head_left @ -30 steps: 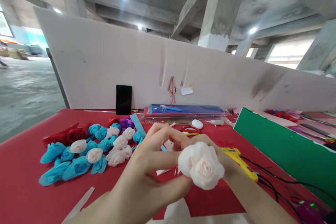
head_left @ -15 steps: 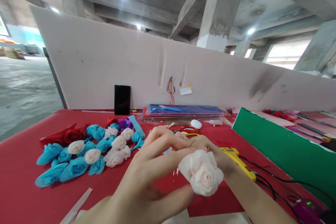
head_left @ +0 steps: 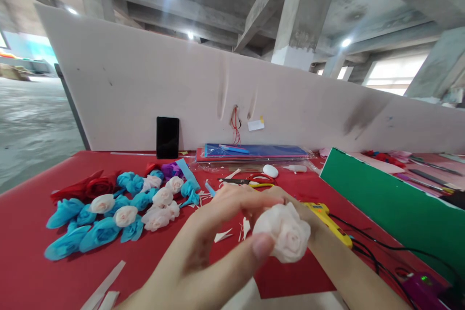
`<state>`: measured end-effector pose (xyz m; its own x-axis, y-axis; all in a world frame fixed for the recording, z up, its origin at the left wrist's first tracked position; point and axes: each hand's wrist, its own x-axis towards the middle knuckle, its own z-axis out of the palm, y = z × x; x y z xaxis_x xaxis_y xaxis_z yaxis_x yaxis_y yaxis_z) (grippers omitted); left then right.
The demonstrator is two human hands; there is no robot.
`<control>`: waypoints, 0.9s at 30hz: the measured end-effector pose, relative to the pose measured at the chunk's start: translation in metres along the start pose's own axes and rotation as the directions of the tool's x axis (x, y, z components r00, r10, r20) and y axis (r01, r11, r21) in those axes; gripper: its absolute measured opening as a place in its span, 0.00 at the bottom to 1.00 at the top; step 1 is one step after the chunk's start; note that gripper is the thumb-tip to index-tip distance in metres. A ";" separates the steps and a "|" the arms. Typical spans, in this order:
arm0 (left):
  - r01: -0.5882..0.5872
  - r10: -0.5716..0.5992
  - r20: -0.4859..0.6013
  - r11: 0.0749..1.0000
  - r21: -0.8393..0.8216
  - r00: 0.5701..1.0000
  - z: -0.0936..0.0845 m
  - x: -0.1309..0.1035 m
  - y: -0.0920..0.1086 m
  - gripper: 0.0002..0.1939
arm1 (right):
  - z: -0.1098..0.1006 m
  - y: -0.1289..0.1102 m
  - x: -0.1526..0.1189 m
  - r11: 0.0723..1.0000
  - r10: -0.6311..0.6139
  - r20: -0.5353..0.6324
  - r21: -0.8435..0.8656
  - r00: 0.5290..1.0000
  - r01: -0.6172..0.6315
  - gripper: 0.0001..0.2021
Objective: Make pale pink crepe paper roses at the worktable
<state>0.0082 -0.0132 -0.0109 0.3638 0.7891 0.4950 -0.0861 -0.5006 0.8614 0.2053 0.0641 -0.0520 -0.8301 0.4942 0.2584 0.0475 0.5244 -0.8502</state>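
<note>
A pale pink-white paper rose (head_left: 286, 235) is held up in front of me, its bloom facing me. My left hand (head_left: 194, 244) reaches in from the lower left, its thumb pressed on the rose's near petal and its index finger bent over the top edge. Behind the bloom, my right hand (head_left: 281, 197) is closed around the rose's base. Most of its fingers are hidden by the flower and my left hand. Cut white paper scraps (head_left: 223, 236) lie on the red tabletop (head_left: 152, 271) under my hands.
Finished blue, white and red paper flowers (head_left: 125, 215) lie on the left. A yellow glue gun (head_left: 332, 227) with black cables is at the right, before a green board (head_left: 385, 208). Scissors (head_left: 250, 182) lie beyond my hands. A black phone (head_left: 167, 137) leans on the partition.
My left thumb has moved up onto the rose's front petal, and the bloom has shifted slightly up and turned. Scissors and scraps behind my hands are now more exposed.
</note>
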 end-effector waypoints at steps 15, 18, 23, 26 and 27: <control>-0.004 0.004 0.060 1.000 -0.003 0.998 0.001 -0.001 0.001 0.12 | 0.003 -0.012 0.015 0.915 -0.282 -0.058 0.284 0.958 0.286 0.26; 0.077 -0.073 0.036 0.991 -0.114 0.997 0.002 -0.005 0.002 0.10 | 0.002 -0.013 0.012 0.913 -0.287 -0.062 0.283 0.956 0.293 0.23; 0.114 -0.123 -0.009 0.945 -0.306 0.992 0.003 -0.002 0.003 0.08 | 0.002 -0.017 0.010 0.899 -0.322 -0.080 0.286 0.943 0.331 0.19; 0.100 -0.105 -0.001 0.951 -0.294 0.994 0.003 -0.001 0.003 0.10 | 0.002 -0.018 0.012 0.899 -0.327 -0.079 0.281 0.942 0.336 0.21; 0.095 -0.095 0.013 0.957 -0.273 0.995 0.003 -0.001 0.004 0.10 | 0.002 -0.018 0.013 0.900 -0.327 -0.077 0.280 0.942 0.335 0.22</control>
<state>0.0106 -0.0168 -0.0084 0.3823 0.8285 0.4091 -0.3012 -0.3068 0.9029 0.1919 0.0596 -0.0345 -0.7547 0.3477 0.5564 -0.3906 0.4433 -0.8068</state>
